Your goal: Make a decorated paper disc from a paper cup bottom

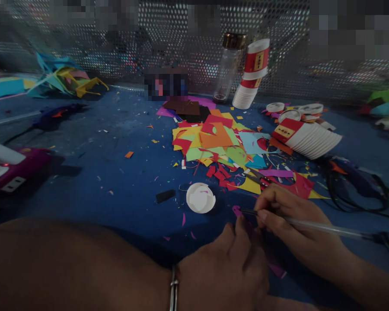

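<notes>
My right hand is closed round a clear pen, its tip set on a small magenta paper scrap lying on the blue table. Close beside it my left hand, a metal bangle on the wrist, rests with its fingers pressed down on the same scrap. A small round white paper cup bottom lies just beyond the hands.
A heap of coloured paper cut-outs and scissors lie ahead. Stacked paper cups, a taller cup stack and a clear bottle stand near the perforated metal wall. A purple glue gun is at the left, black cables at the right.
</notes>
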A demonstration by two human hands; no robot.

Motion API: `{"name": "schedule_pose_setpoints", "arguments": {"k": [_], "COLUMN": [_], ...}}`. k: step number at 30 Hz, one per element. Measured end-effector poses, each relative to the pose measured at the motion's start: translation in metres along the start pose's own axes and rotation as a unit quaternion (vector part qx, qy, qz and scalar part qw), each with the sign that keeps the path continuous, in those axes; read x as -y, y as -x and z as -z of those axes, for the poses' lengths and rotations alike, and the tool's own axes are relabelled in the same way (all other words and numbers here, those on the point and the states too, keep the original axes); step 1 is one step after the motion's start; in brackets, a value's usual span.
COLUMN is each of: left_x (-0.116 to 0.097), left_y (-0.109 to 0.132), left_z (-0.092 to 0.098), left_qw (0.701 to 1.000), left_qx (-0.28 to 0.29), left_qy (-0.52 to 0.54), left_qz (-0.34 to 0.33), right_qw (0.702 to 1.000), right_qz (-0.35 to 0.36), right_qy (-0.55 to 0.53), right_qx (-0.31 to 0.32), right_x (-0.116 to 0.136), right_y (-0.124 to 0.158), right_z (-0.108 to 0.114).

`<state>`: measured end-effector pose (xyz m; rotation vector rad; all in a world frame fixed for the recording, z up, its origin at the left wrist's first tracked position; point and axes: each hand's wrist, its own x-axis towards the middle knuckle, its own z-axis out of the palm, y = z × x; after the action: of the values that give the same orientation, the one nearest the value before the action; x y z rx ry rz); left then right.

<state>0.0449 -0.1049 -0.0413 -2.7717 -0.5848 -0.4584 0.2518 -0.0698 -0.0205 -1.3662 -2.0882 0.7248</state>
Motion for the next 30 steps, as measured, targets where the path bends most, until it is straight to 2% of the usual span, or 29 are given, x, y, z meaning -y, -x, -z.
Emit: {"name": "schedule_pose_setpoints", "arguments": {"k": [30], "left_x": [-0.0001], "left_y": [-0.0007], "left_z": [-0.0013], "left_qw": [1.000], "left_qx": [-0.006], "left_qy": [-0.005], "left_qz": [0.002], "right_qw": [1.000], "right_qz": [-0.008], "right_qy": [0.014], "right_qx": [-0.003], "right_x": [-0.0013], "right_y": [0.0011], "right_z": [-0.0010]}}
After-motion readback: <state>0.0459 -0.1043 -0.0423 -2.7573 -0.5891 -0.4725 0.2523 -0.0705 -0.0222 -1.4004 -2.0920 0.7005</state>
